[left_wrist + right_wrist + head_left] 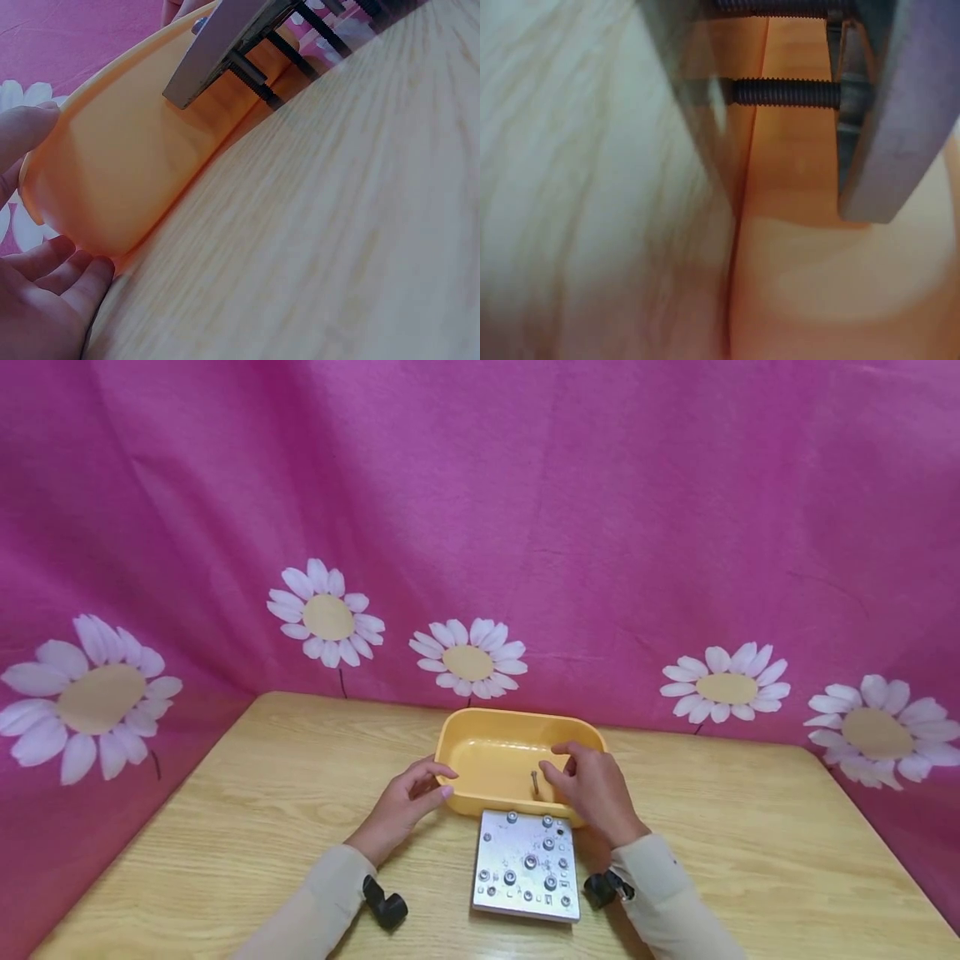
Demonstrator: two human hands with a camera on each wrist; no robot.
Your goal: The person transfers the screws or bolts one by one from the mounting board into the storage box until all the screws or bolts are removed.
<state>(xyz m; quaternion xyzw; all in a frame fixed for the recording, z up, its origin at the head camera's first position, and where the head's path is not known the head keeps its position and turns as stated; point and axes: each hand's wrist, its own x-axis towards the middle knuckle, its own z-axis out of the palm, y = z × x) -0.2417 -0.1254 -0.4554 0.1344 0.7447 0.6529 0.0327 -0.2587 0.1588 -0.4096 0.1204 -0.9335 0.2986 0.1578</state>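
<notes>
Bolt [535, 783] is in the bin [487, 768], just beside the thumb of the right hand [596, 785], whose thumb and index finger are spread apart. The left hand [405, 804] holds the bin's left end with curled fingers. The plate [517, 852] stands on its screws [787, 92] near the bin.

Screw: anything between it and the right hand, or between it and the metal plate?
Nothing visible between the screw and the right hand close beside it. Toward the plate, the near wall of the tray stands between.
</notes>
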